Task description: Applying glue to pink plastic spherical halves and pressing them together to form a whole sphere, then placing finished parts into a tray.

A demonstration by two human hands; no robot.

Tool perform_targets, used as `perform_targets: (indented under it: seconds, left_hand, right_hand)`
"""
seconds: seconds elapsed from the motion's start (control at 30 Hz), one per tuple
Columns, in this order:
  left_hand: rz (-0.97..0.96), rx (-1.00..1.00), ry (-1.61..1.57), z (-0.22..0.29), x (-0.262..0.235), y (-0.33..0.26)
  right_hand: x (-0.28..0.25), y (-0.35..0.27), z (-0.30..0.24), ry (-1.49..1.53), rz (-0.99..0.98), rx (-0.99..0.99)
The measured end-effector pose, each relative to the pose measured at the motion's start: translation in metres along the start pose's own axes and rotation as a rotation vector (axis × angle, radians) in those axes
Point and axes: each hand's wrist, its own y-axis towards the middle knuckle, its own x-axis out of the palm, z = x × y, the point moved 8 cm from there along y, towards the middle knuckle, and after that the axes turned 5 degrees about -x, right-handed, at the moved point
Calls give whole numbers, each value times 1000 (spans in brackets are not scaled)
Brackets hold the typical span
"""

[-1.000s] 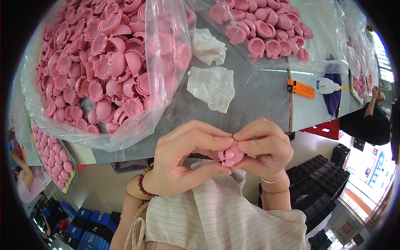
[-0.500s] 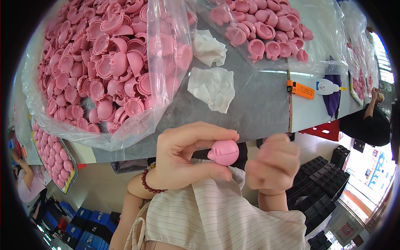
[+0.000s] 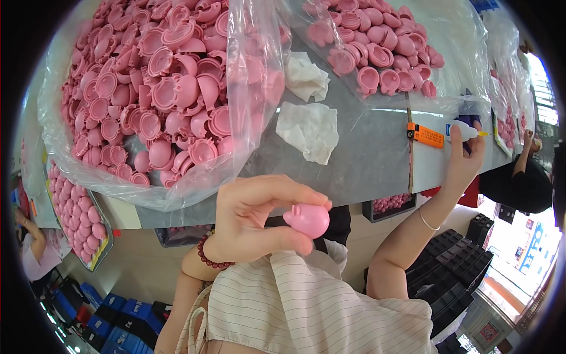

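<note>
My left hand pinches a small round pink plastic pig-shaped piece between thumb and fingertips, above my lap and just off the table edge. The piece has small ear-like bumps and a snout-like nub on its left side. Far over on the right, my right hand has its thumb and fingers around a white squeeze bottle with a yellow nozzle tip. The bottle lies on its side over the table, and the fingers partly cover it. An orange utility knife lies just left of it.
A clear plastic bag full of pink half-shells fills the left of the table. More pink pieces lie on plastic at the back. Two crumpled white wipes lie between. A tray of pink pieces is at left. Another person sits at right.
My right hand, a closed blur near the pink piece before, has reached out to the right and taken hold of the squeeze bottle. The pink piece has shifted slightly left and turned in my left hand.
</note>
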Motion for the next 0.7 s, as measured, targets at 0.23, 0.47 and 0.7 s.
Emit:
perform_targets:
  seconds: [0.23, 0.47, 0.7]
  left_hand:
    - [-181, -41, -271, -11, 2, 2]
    - [-165, -226, -491, -12, 9, -3]
    - [-196, 76, -140, 26, 4, -28]
  right_hand:
    - [9, -16, -39, 262, -123, 18]
    - [56, -85, -108, 868, -487, 126]
    - [60, -101, -100, 869, -533, 182]
